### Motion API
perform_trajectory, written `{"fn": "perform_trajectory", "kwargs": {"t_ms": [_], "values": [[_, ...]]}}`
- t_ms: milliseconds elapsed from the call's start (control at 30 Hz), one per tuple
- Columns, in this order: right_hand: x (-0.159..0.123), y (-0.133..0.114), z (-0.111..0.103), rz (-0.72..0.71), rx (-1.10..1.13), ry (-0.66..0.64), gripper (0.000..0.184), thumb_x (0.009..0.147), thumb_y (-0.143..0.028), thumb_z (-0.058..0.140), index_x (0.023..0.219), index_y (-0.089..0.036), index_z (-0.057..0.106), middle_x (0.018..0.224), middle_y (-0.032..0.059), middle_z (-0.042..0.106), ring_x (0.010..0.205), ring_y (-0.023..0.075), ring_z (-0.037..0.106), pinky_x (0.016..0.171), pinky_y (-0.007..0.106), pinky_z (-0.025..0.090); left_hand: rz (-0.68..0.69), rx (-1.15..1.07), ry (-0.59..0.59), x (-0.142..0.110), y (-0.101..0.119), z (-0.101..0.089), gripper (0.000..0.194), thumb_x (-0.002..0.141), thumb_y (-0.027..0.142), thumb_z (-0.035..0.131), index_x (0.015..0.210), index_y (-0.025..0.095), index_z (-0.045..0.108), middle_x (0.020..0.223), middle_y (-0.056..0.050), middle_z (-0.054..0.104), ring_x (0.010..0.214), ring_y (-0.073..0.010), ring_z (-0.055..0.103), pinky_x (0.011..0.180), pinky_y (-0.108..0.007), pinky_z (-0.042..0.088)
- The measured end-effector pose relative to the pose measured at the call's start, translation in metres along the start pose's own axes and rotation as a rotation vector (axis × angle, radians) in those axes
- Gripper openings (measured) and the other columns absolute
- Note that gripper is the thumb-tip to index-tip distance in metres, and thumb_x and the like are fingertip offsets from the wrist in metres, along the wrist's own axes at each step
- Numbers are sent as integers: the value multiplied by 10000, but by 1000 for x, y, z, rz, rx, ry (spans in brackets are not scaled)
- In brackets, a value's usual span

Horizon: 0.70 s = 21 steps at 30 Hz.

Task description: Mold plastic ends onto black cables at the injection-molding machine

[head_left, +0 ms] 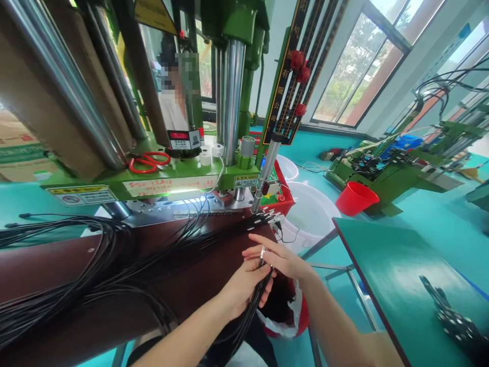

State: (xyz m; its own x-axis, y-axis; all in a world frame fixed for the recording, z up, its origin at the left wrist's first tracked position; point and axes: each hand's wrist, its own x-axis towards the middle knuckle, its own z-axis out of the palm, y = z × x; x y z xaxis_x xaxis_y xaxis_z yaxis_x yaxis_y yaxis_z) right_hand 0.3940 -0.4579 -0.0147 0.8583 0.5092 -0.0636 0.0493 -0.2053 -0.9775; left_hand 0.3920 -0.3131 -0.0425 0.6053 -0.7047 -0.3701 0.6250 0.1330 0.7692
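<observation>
A bundle of thin black cables (250, 316) hangs down from my left hand (244, 285), whose fingers are wrapped round it just below the ends. Over the top of the same bundle is my right hand (286, 259), its long fingers bent across the silvery cable tips (263, 252) and touching them. The exact pinch of the right fingertips is partly hidden. Just beyond my hands, more black cables (214, 235) lie along the brown table (206, 272), their white-tipped ends gathered near its right corner.
A green press (183, 186) stands behind the table, with red-handled scissors (148, 162) on it. Coiled cables (103, 244) spread at left. A lined red bin (301, 318) is below my hands. At right are a green table (397, 265), a white tub (311, 206) and a red bucket (357, 199).
</observation>
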Motion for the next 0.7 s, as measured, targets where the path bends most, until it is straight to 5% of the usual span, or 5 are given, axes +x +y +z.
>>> {"fn": "perform_trajectory", "kwargs": {"t_ms": [100,300,433,567,700], "values": [[22,0,2,61,-178,-68,469,911,-408,338,1323,-182,357,1167,93,580,941,171,599,695,281,512,59,-66,98,-5,-6,-15,378,658,502,611,718,148,492,444,79,411,313,-22,314,308,-157,192],[116,6,-11,59,-988,280,361,886,-209,395,1228,-110,451,1254,116,501,1166,171,442,999,291,317,337,-145,429,-19,6,-51,400,631,509,638,709,151,479,451,103,352,338,-9,267,332,-153,175],[165,13,-9,135,-1123,198,359,758,-23,425,1088,-93,548,1117,170,558,1116,262,468,953,395,319,405,-149,489,-30,8,-67,394,644,507,630,726,152,481,472,95,368,355,-21,301,338,-160,209],[173,4,-12,197,-1138,101,224,662,-65,515,860,-105,612,1000,174,594,1014,312,516,861,403,364,399,-137,516,-34,-1,-80,395,659,515,612,760,157,479,481,100,356,357,-16,281,339,-153,191],[143,-9,-21,261,-1002,20,68,646,-177,541,697,-153,579,757,70,622,747,213,587,646,278,424,354,-116,504,-34,-2,-83,393,668,522,596,785,178,448,470,114,332,346,-9,246,338,-140,156]]}}
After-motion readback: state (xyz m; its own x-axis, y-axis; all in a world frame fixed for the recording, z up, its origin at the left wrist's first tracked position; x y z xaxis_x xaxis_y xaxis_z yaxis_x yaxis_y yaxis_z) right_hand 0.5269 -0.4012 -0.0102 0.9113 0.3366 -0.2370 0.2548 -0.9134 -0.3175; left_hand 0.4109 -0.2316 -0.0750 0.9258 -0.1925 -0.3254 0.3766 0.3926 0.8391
